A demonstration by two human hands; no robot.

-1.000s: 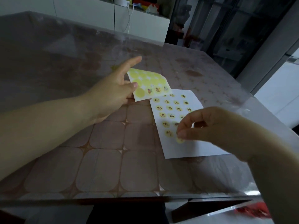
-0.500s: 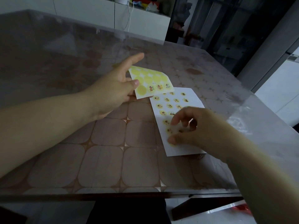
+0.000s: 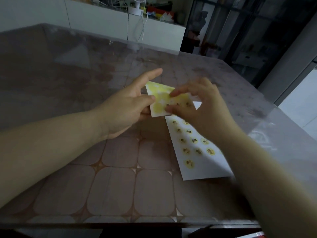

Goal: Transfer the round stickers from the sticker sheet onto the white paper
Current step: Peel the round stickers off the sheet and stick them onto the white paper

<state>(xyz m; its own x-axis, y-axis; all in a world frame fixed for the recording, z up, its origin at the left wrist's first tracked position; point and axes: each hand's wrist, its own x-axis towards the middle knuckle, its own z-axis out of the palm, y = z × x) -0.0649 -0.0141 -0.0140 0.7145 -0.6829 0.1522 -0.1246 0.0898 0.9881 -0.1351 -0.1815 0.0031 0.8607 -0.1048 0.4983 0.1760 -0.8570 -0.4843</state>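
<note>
- head cam only, dim light, right side motion-blurred
- left hand [image 3: 127, 109] clamped on the sticker sheet [image 3: 160, 102]: thumb on top of its left edge, the other fingers under it, index finger sticking straight out to the far right
- sticker sheet is yellow, mid-table, its right part in front of the far end of the white paper [image 3: 205, 170]; I can't tell whether it touches the paper
- a few printed stickers are left in a row along the sheet's near right edge; the rest shows pale blank circles
- right hand [image 3: 203, 109] is curled over the sheet's right half, index tip and thumb tip both on the sheet, apart from each other; too blurred for me to tell if they pinch a sticker
- white paper lies flat on the table [image 3: 109, 188], right of centre, long side running near to far
- round stickers [image 3: 189, 163] sit on the paper in rows; right forearm hides the right part
- table has a clear cover over a rounded-square tile pattern
- far side: white cabinet [image 3: 103, 23] with a small white fan [image 3: 137, 6] on top
</note>
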